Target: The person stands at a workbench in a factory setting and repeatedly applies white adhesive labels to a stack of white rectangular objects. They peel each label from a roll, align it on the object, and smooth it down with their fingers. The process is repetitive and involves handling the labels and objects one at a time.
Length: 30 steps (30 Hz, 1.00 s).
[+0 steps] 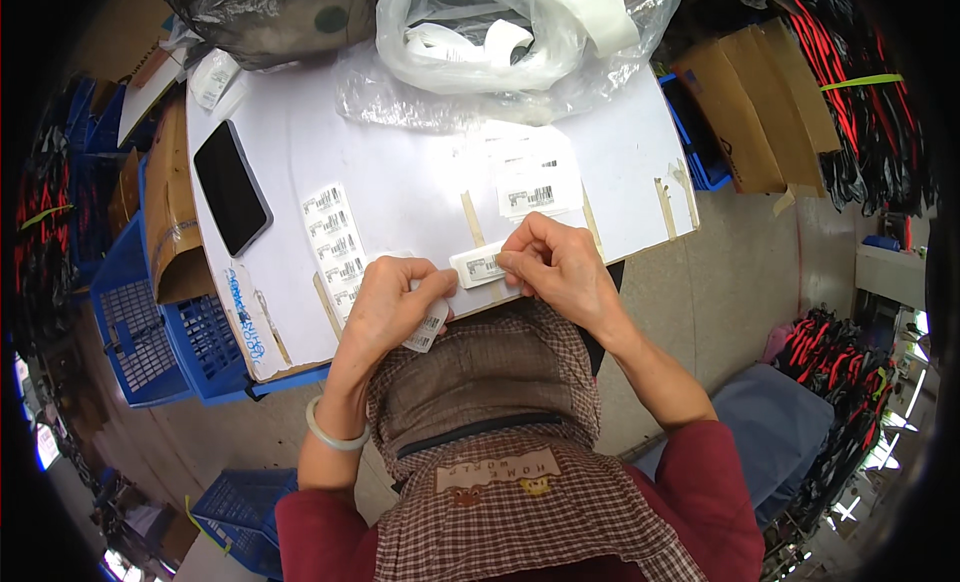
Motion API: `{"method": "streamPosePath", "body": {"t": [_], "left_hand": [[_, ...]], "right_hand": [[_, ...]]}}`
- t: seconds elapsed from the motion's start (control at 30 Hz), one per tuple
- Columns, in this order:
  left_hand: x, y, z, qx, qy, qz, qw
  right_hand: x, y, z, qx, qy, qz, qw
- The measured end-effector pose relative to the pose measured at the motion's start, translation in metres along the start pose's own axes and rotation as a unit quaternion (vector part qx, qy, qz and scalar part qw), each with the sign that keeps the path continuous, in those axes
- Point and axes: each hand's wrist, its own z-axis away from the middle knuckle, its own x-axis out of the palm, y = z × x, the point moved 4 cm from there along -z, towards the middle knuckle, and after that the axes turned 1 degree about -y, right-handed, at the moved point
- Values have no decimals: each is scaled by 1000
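one phone [233, 187] lies left of a label strip [335, 244] on the table [400, 187]; the left hand [393, 300], curled nearly closed, holds loose labels [427, 329]; a white packet [478, 266] sits between the hands, near the table's front edge; the right hand [562, 270] pinches its right end.

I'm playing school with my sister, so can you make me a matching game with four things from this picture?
Things:
1. Phone
2. Clear plastic bag
3. Pale bracelet
4. Right hand

Places and states:
A. Around the left wrist
B. Fingers on a small white barcoded piece
C. Lying near the left edge of the white table, screen dark
D. At the far side of the table, with white strips in it

Right pairs: 1-C, 2-D, 3-A, 4-B
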Motion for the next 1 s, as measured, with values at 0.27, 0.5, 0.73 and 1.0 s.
{"method": "streamPosePath", "body": {"t": [0.27, 0.5, 0.73, 1.0], "left_hand": [[13, 19, -6, 101, 78, -310, 942], [3, 49, 6, 116, 112, -210, 964], [18, 85, -74, 165, 87, -436, 880], [-2, 82, -59, 116, 19, -309, 944]], "right_hand": [[5, 0, 3, -88, 52, 87, 991], [-22, -12, 5, -60, 85, -43, 994], [-41, -7, -37, -75, 172, 315, 930], [-65, 7, -32, -81, 180, 220, 955]]}}
